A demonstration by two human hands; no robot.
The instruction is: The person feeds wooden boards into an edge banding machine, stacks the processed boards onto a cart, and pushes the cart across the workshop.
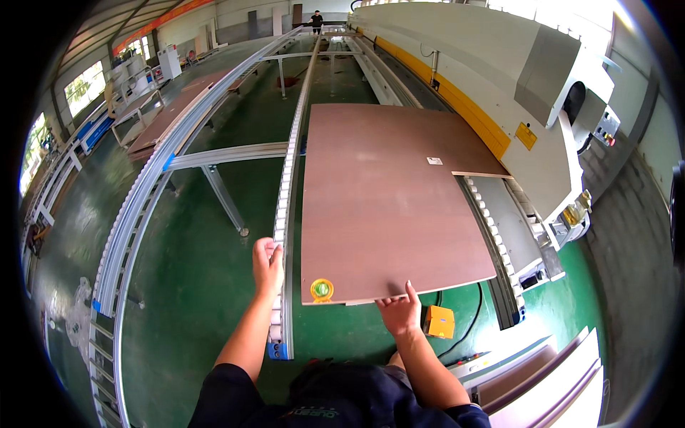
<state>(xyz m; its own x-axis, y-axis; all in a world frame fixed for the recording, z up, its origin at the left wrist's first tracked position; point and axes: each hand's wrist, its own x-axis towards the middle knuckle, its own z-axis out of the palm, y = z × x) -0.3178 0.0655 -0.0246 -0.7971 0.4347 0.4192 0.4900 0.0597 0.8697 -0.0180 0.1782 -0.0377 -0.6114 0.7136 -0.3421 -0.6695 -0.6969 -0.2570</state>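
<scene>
A large brown panel lies flat across the roller rails, with a notch in its right side. My right hand grips its near edge, thumb on top and fingers under it. My left hand is closed, fingers curled, beside the roller rail left of the panel; I see nothing in it. A round yellow thing with a green middle sits at the panel's near left corner. Farther up the panel is a small white label.
A long white machine with a yellow strip runs along the right. Another metal roller frame stands left. A yellow box and black cable are on the green floor. Panels stand at lower right. Another person is far off.
</scene>
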